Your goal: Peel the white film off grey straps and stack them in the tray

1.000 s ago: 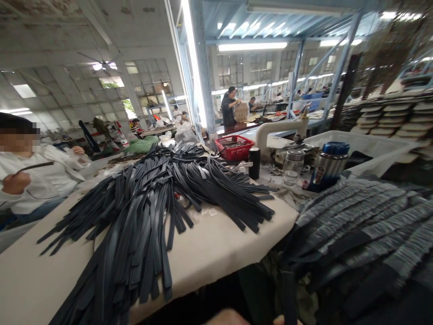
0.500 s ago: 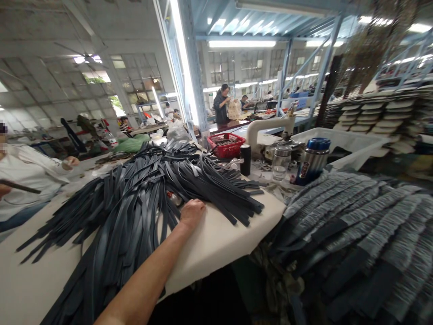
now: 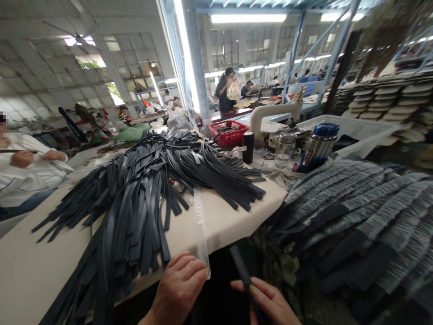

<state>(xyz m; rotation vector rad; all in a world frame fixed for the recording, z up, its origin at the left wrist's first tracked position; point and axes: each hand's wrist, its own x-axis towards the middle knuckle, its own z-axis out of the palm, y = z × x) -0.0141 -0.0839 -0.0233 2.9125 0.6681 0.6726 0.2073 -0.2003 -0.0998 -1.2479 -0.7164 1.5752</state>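
My left hand [image 3: 181, 286] is closed at the table's front edge, its fingers pinching the end of a clear plastic sleeve [image 3: 201, 225]. The sleeve stretches back over the pale tabletop towards the heap. To the right, my right hand [image 3: 267, 300] grips a dark strap [image 3: 240, 264], whose end points up and left, a little apart from the sleeve. A big heap of loose dark straps [image 3: 145, 189] covers much of the table. At my right lies a pile of straps in crinkled plastic sleeves [image 3: 365, 212].
Behind the heap stand a red basket [image 3: 228, 133], a black cylinder [image 3: 248, 148], a glass jar [image 3: 284, 149] and a blue-topped flask [image 3: 320, 146]. A co-worker in white [image 3: 30, 167] sits at the left. The table's front edge [image 3: 233, 241] runs before me.
My left hand has come back from beside the heap to the table edge, drawing the plastic sleeve along. My right hand has entered view with a strap. The view has tilted down slightly.
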